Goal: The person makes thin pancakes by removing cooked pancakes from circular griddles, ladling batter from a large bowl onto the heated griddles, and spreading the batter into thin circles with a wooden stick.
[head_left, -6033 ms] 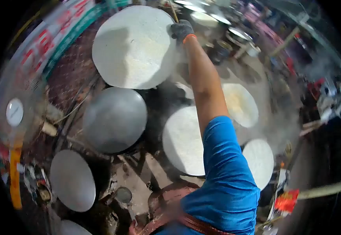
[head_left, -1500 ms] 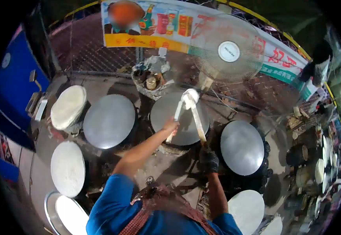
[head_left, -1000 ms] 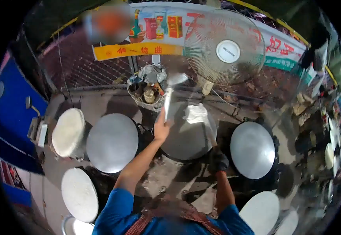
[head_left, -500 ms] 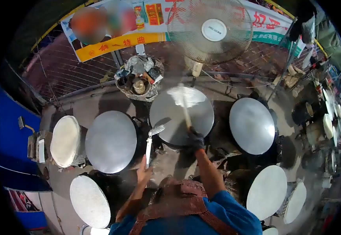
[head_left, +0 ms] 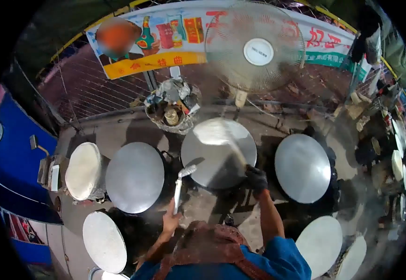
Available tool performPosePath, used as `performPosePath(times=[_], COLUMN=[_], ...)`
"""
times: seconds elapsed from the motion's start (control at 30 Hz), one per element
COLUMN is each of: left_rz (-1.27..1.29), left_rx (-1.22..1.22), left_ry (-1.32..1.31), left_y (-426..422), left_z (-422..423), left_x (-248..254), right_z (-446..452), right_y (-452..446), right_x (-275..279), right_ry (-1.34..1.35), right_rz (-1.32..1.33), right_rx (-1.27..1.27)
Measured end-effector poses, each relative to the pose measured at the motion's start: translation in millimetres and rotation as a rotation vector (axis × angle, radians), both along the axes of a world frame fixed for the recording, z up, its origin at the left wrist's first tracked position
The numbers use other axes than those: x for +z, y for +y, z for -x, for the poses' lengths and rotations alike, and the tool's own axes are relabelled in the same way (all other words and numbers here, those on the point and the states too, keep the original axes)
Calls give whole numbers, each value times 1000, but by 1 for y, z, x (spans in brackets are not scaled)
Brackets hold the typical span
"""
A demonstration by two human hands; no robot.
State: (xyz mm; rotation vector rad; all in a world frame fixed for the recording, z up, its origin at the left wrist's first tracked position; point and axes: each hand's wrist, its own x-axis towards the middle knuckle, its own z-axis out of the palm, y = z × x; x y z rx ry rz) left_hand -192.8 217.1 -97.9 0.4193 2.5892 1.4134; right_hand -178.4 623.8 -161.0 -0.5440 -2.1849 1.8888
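My right hand [head_left: 256, 179], in a dark glove, grips the wooden handle of a batter spreader [head_left: 238, 153]. Its far end is blurred over white batter [head_left: 211, 132] on the round middle griddle [head_left: 214, 170]. In my bare left hand [head_left: 171, 219] is a white-handled tool [head_left: 178, 193], held nearly upright. Its angled head is coated in something pale and sits just off the griddle's lower left edge; I cannot make out its exact kind.
Bare grey griddles stand left [head_left: 135, 177] and right [head_left: 303, 169]. Pale sheets cover the round plates at far left [head_left: 82, 171], lower left [head_left: 104, 242] and lower right [head_left: 319, 246]. Behind the middle griddle are a cluttered bin [head_left: 171, 122] and a standing fan [head_left: 255, 51].
My right hand has moved right and slightly down, and the spreader now slants up to the left. The batter patch has spread leftward on the griddle. My left hand keeps its hold.
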Motion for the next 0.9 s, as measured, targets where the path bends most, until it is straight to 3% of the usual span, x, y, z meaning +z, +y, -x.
performPosePath(times=[0.07, 0.13, 0.2, 0.27, 0.33, 0.37, 0.43, 0.53, 0.6, 0.73, 0.8, 0.83, 0.9], left_rz=[-50, -86, -200, -219, -110, -305, -358, -367, -362, -452, -334, -850, -643], left_rx=[73, 111, 129, 191, 252, 263, 308, 343, 358, 371, 416, 472, 456], left_ry=[-161, -288, -365, -549, -464, -335, -423, -467, -457, -377, -237, -688, -664], left_y=[13, 22, 16, 13, 10, -2, 0, -1, 0, -25, -29, -28, -14], left_z=[-8, -11, -16, -24, -36, -44, -50, -63, -71, -96, -103, -103, -98], left_x=[20, 33, 16, 37, 42, 10, 6, 13, 15, -36, -60, -47, -16], right_z=[7, 8, 23, 4, 8, 17, 26, 26, 31, 58, 63, 60, 48], right_y=[6, -2, 10, 14, 40, 47, 45, 29, 39, 65, 58, 54, 57], right_x=[22, -22, -111, -24, 18, 32, 38, 22, 19, 45, 36, 28, 16], right_ry=[-132, -31, 80, 102, 23, -17, -154, -115, -89, -110, -137, -141, -175], right_rz=[831, 280, 380, -156, 68, 194, 515, 209, 137, 363, 247, 134, -73], right_rx=[-249, -58, 166, 198, 126, 77, -32, 160, 171, 76, 123, 159, 186])
